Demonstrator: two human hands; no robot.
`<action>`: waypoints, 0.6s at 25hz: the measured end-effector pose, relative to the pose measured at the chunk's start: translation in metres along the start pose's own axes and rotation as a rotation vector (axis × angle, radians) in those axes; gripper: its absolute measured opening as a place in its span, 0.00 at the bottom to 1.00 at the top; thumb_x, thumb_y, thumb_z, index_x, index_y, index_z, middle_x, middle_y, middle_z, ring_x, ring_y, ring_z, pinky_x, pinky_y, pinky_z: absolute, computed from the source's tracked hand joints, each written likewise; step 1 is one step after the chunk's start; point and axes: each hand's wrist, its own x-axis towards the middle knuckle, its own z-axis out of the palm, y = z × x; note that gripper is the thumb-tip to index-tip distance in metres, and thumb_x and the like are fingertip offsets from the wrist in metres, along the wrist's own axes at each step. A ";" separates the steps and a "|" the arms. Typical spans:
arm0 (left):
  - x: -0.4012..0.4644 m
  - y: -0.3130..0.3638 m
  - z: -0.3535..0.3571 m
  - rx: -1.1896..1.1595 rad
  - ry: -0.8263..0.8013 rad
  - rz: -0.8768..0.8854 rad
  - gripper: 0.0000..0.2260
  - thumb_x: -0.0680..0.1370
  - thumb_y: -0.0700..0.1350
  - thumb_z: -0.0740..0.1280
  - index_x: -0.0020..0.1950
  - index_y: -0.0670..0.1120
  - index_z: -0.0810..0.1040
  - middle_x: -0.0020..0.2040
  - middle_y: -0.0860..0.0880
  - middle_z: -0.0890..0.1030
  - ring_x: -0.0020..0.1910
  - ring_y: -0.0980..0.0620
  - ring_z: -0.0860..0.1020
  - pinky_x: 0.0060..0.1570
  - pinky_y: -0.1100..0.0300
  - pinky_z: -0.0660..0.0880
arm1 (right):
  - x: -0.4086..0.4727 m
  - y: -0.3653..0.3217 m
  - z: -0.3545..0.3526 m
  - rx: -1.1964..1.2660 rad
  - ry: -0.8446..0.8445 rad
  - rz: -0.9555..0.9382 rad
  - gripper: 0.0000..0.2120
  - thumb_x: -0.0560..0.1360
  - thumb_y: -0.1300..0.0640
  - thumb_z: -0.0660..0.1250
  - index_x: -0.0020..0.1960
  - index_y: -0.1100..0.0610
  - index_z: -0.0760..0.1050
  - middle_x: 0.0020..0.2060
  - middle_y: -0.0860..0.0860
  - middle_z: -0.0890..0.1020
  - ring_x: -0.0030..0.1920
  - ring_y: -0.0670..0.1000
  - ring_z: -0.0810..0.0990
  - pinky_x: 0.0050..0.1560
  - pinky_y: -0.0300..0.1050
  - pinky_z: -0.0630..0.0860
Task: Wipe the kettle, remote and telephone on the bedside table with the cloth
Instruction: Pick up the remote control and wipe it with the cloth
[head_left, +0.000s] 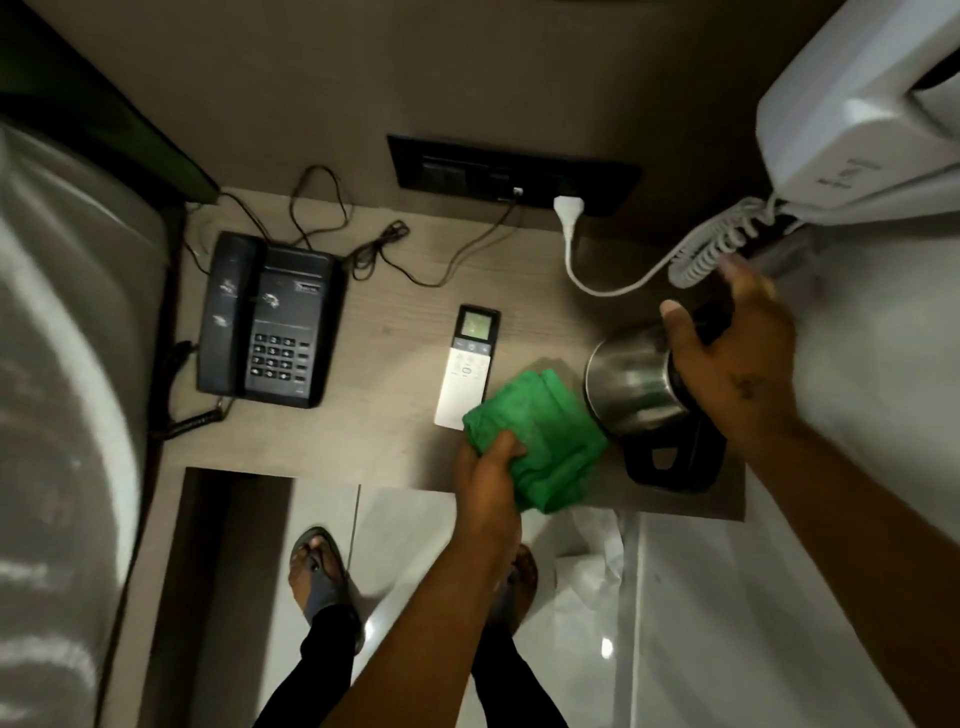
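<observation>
- Left hand (485, 467) bunches the green cloth (540, 441) at the front edge of the bench (395, 441), fingers curled tight into the folds.
- Right hand (727, 353) is wrapped round the top of the kettle (631, 384), over its black handle; thumb lies along the lid side.
- Kettle's steel body is shiny and tipped toward the camera's left, over its black base (670, 462) at the bench's right end.
- Cloth touches the kettle's lower side and covers the near corner of the remote (467, 369).
- Remote is white with a small lit screen, lying flat mid-bench.
- Telephone (270, 322) sits well to the left, black, smudged with pale marks.
- Kettle's lid and handle are mostly hidden under the hand; motion blur softens the wrist.
</observation>
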 end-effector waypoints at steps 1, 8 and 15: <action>-0.003 0.011 -0.008 -0.043 -0.031 -0.017 0.26 0.67 0.39 0.66 0.65 0.41 0.78 0.63 0.32 0.80 0.61 0.30 0.79 0.57 0.31 0.75 | -0.005 -0.016 0.002 0.093 0.035 -0.044 0.28 0.72 0.44 0.70 0.68 0.51 0.68 0.64 0.53 0.75 0.63 0.47 0.73 0.63 0.34 0.67; 0.025 0.048 -0.034 -0.006 -0.281 0.017 0.22 0.70 0.38 0.66 0.64 0.42 0.79 0.57 0.37 0.84 0.56 0.37 0.83 0.50 0.42 0.82 | -0.049 -0.079 0.080 0.751 -1.088 0.631 0.16 0.67 0.52 0.77 0.54 0.53 0.81 0.50 0.56 0.86 0.51 0.58 0.84 0.50 0.53 0.82; 0.078 0.018 -0.079 1.051 0.184 0.548 0.31 0.63 0.54 0.81 0.61 0.47 0.76 0.58 0.50 0.78 0.58 0.55 0.72 0.62 0.60 0.70 | 0.011 -0.082 0.123 0.036 -0.283 0.041 0.18 0.70 0.61 0.71 0.60 0.55 0.77 0.51 0.56 0.83 0.51 0.57 0.80 0.52 0.51 0.79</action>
